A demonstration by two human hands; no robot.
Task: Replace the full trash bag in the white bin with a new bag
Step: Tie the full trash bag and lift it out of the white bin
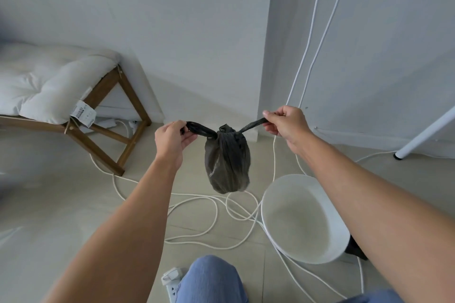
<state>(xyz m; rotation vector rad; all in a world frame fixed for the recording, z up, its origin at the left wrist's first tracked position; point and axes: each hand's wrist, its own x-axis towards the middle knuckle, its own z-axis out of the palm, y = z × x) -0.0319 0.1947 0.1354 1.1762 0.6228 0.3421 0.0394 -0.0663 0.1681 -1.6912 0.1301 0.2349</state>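
A small full black trash bag hangs in the air in front of me, knotted at its top. My left hand grips the bag's left tail and my right hand pinches the right tail, both tails stretched sideways from the knot. The white bin stands on the floor below and right of the bag, partly under my right forearm. Its inside shows bare white with no bag in it.
White cables loop across the tiled floor around the bin. A power strip lies by my knee. A wooden bench with a white cushion stands at the left. A white leg slants at the right, and something dark lies behind the bin.
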